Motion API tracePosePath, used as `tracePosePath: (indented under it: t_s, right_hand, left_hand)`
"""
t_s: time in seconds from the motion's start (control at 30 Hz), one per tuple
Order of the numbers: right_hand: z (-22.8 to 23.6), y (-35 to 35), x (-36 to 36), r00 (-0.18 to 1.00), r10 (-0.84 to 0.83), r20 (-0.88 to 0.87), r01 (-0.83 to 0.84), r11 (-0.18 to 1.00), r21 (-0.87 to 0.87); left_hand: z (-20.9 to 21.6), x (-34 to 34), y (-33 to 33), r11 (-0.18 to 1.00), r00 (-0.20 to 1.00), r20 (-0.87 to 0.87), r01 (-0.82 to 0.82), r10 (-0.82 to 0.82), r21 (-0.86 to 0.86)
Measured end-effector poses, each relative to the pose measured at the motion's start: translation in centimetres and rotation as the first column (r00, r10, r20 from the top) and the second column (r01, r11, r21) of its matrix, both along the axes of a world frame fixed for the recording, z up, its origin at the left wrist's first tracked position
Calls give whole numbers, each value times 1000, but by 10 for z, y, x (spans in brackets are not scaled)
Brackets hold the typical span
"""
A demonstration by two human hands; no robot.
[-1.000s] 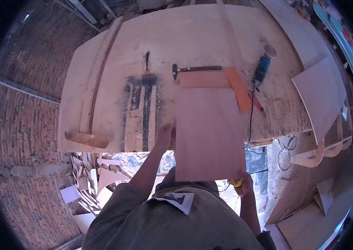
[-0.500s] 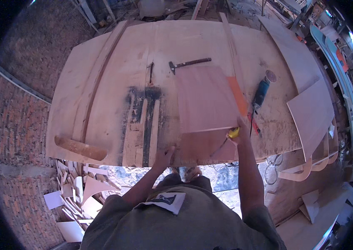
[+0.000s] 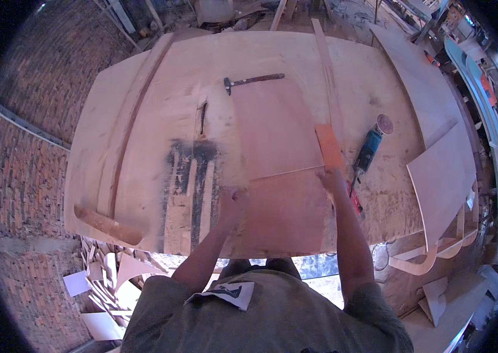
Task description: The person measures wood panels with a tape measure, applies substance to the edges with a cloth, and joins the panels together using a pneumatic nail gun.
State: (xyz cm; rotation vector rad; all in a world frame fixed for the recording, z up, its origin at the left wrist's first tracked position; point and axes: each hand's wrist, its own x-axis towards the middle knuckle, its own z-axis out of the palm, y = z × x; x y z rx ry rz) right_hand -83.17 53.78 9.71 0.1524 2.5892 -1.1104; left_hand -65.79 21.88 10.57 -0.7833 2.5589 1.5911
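Closest is the shirt point(image 3: 296, 329), with a white patch point(image 3: 238, 294) bearing a dark mark. Beyond it, the near board point(image 3: 284, 220), thin and reddish, lies flat toward the close edge of the surface point(image 3: 396, 203). The left hand point(image 3: 232, 200) is loosely curled at that board's left edge; I cannot tell whether it grips or merely rests. Across, beside the red-handled tool point(image 3: 356, 203), the right hand point(image 3: 332, 178) is at the boards' right side, by the line between them, its fingers partly hidden; whether it holds anything I cannot tell. The far board point(image 3: 278, 126) lies directly beyond, though whether the two butt or overlap is unclear.

For handling the boards well, I would support both sides evenly, keep the sheets flat, check their edges by eye, and brush away dust that might lift a corner. The orange piece point(image 3: 329, 147) sits close against the right side, so it may be worth clearing. The grinder point(image 3: 369, 148) and its cord should be kept off the wood. Farthest, the hammer point(image 3: 258, 79) lies at the far board's end.

No writing is legible, on the patch or the tools.
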Motion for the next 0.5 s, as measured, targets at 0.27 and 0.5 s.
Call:
tracePosePath:
  t_s: [0.27,0.5]
  right_hand:
    - [-1,35,131,978,93,-189,-32,953,302]
    - [-1,46,106,977,-84,198,128,967,-220]
  left_hand:
    - [-14,33,61,956,987,109,-84,119,-283]
    - [6,22,56,986,984,70,-167,165,18]
